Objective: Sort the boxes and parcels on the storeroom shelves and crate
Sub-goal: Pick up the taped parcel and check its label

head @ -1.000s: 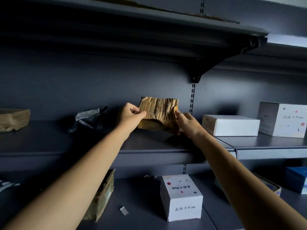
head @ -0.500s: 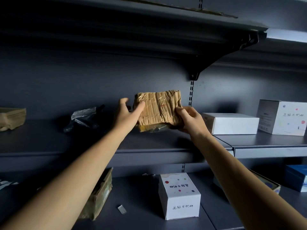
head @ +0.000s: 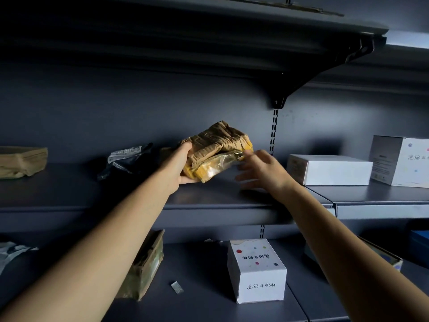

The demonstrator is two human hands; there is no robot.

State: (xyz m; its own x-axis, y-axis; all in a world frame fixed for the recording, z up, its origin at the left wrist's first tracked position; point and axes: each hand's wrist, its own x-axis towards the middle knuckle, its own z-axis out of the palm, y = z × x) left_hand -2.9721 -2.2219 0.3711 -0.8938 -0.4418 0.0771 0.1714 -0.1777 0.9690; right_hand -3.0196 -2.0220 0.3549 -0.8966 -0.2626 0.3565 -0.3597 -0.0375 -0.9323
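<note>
A crumpled brown taped parcel with yellow edges is tilted just above the middle shelf. My left hand grips its left end, thumb under and fingers over. My right hand hovers at the parcel's right end with fingers spread, fingertips close to its clear-taped corner; contact is unclear.
On the same shelf lie a black plastic bag and a brown parcel to the left, two white boxes to the right. Below stand a dotted white box, a taped cardboard parcel and a blue box. An upper shelf overhangs.
The parcel has tipped from upright to slanted and lower. My right hand has let go of it and opened; my left hand now carries it alone.
</note>
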